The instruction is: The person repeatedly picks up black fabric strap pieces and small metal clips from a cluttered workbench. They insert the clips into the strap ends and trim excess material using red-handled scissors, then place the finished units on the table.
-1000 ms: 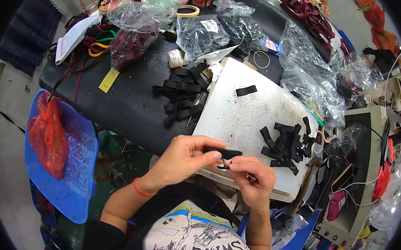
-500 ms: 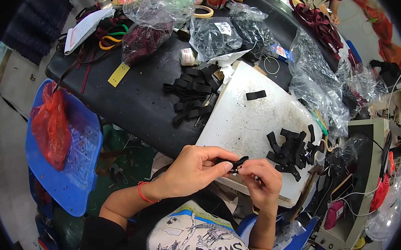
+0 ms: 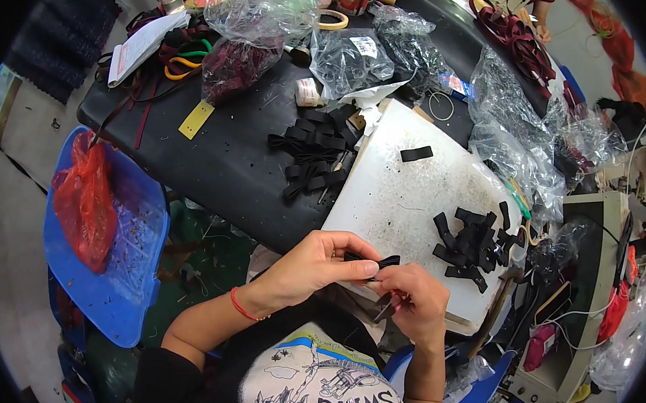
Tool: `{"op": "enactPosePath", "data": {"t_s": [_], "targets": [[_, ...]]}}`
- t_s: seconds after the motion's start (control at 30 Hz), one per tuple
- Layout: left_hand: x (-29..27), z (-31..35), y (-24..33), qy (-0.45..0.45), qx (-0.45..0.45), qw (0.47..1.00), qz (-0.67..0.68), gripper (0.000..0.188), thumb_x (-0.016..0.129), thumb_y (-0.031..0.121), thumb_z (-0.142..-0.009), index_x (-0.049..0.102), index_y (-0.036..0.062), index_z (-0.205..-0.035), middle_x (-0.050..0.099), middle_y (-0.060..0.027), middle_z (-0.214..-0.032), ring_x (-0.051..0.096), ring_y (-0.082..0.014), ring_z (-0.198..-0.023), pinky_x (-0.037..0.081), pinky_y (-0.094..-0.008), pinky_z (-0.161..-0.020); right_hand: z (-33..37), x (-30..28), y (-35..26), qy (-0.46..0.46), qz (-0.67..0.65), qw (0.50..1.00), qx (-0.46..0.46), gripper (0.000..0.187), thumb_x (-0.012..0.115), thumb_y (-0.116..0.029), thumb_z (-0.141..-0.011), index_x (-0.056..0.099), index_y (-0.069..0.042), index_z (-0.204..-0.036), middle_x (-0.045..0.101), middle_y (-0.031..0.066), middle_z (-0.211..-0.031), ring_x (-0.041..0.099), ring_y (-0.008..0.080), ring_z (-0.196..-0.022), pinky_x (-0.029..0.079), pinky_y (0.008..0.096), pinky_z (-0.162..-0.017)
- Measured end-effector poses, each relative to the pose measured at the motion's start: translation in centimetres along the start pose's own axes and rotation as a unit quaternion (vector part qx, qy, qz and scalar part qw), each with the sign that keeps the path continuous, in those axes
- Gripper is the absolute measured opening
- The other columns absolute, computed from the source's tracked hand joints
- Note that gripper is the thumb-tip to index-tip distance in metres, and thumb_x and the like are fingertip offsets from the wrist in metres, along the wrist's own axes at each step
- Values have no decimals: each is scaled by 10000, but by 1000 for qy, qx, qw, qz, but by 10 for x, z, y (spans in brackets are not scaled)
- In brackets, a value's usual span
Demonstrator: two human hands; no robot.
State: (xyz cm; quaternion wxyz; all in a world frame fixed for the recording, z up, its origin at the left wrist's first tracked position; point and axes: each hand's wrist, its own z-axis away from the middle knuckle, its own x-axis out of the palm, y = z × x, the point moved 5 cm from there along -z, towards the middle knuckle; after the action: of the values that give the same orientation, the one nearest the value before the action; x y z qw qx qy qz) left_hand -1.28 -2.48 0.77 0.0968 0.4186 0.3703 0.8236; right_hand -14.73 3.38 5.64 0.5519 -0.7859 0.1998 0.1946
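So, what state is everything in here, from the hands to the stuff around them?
Left hand: closed, pinching the held strip
Held strip: looks folded, partly hidden
Right hand: curled around a small tool, kind unclear
Strip pile: loosely heaped
Lone strip: flat, apart from the pile
White board: stained
Red bag: slumped on the blue chair
Tape roll: lying flat
Red can: upright, open, filled

Free passage over the white board point(image 3: 391, 195), black strips point(image 3: 476, 246) at right in the way
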Motion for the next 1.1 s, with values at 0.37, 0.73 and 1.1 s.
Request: {"op": "enactPosePath", "data": {"t_s": [0.37,0.73,1.1], "targets": [[4,3,1,40,65,996,-47,221,587,69,-911,596,-64,-1087,668,-99,-930,648,-106,-839,529,-217,-780,-3,3,-4,20,41,999,-25,384,650,143,-588,619,-58,-914,631,62,-825,599,189,-657,487,273,-556],[5,5,-1,62,116,988,-81,265,529,103,-953,588,-63,-1151,656,-109,-1011,631,-115,-909,516,-234,-815,0,-5,14,33,31,998,52,443,547,192,-571,665,-41,-928,599,60,-877,562,123,-650,456,241,-541],[-1,8,-7,123,196,959,-164,222,613,36,-889,629,-52,-1092,664,-89,-992,613,-78,-847,513,-213,-734,-8,4,19,3,33,999,40,423,555,182,-577,640,-34,-931,587,56,-866,536,113,-641,436,230,-544]]}}
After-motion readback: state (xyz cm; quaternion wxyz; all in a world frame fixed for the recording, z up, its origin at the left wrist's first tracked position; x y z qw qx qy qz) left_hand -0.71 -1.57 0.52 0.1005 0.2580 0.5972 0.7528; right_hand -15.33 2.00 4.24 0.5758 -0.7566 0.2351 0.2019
